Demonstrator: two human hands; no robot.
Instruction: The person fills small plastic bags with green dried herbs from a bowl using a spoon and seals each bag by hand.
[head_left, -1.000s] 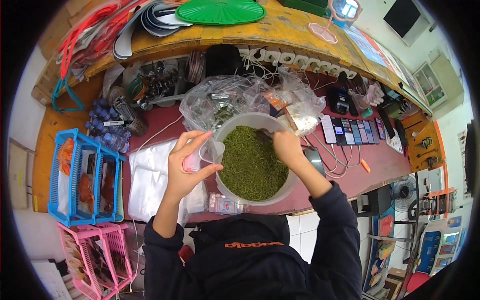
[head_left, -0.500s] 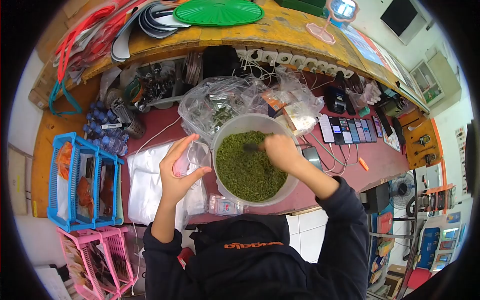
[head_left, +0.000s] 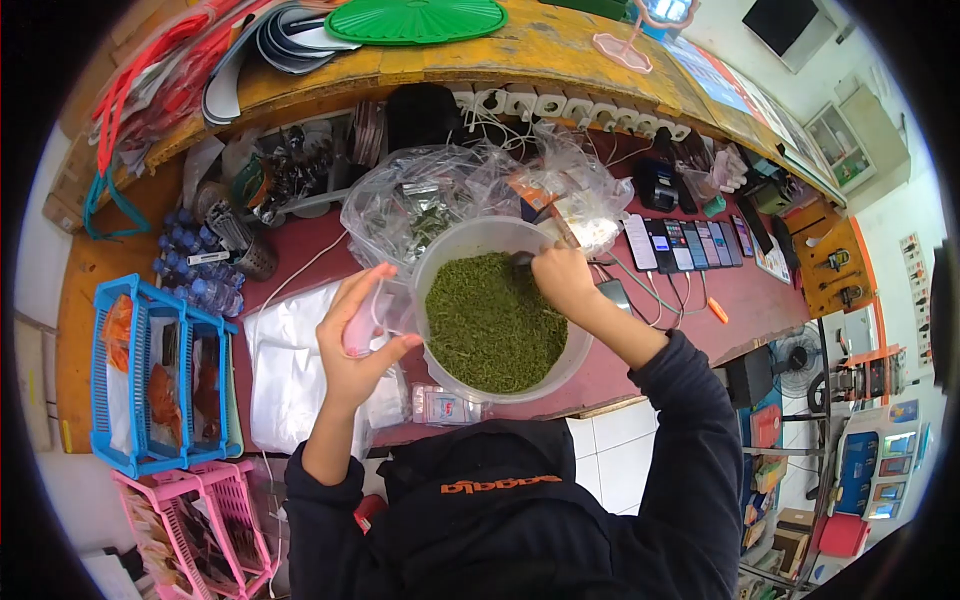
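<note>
A round translucent tub [head_left: 436, 372] holds shredded green leaf material [head_left: 490, 330]. My right hand [head_left: 563, 278] is closed round the handle of a dark scoop [head_left: 522, 259], whose head is at the tub's upper right, over the green material. Left of the tub, my left hand [head_left: 352, 335] holds a small clear plastic bag [head_left: 392, 308] between spread thumb and fingers. White plastic bags [head_left: 285, 385] lie beneath and left of that hand. A small clear packet with a printed label [head_left: 446, 406] lies at the tub's near edge.
Blue baskets [head_left: 160, 450] and pink baskets [head_left: 190, 480] stand at the left. Behind the tub are a large clear bag [head_left: 385, 200] and power sockets [head_left: 550, 104]. Phones [head_left: 690, 245] with cables lie at the right. A green lid [head_left: 415, 20] rests on the upper shelf.
My right hand has shifted the scoop from the middle of the green material to the tub's upper right. My left hand still holds the small bag. The view has shifted slightly.
</note>
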